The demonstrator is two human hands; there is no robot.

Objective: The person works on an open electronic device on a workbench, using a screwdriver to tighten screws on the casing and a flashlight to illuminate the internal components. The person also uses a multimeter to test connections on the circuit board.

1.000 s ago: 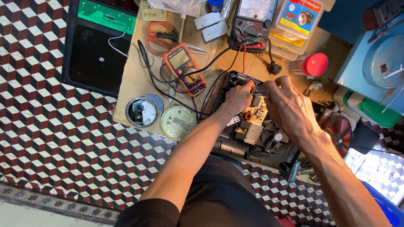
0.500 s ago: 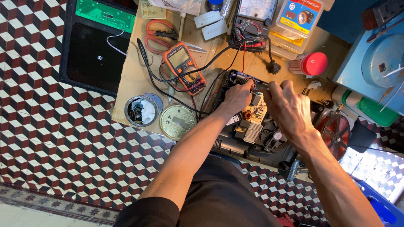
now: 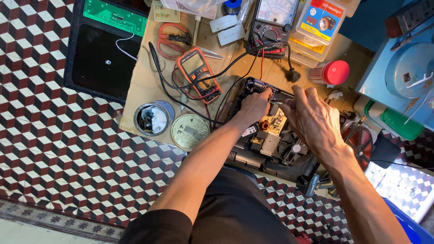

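Two hands at an opened black device on a cardboard sheet.

One opened black device [image 3: 271, 140] with bare circuit board, lying on one cardboard sheet [image 3: 144, 90] over the tiled floor. Two meters near: one orange meter [image 3: 199, 74] just beside the left forearm, one dark meter with dial [image 3: 271, 27] farther up. One red scissors [image 3: 174, 38], one tin can [image 3: 153, 118], one round lid [image 3: 190, 132], one red-capped jar [image 3: 332, 72]. Left hand [image 3: 254, 106] with fingers curled together, tips pressing on the upper edge of the device near the black wires. Right hand [image 3: 314, 119] with fingers loosely bent and slightly apart, thumb and forefinger pinching a thin tool at the board; tool mostly hidden, kind not clear.
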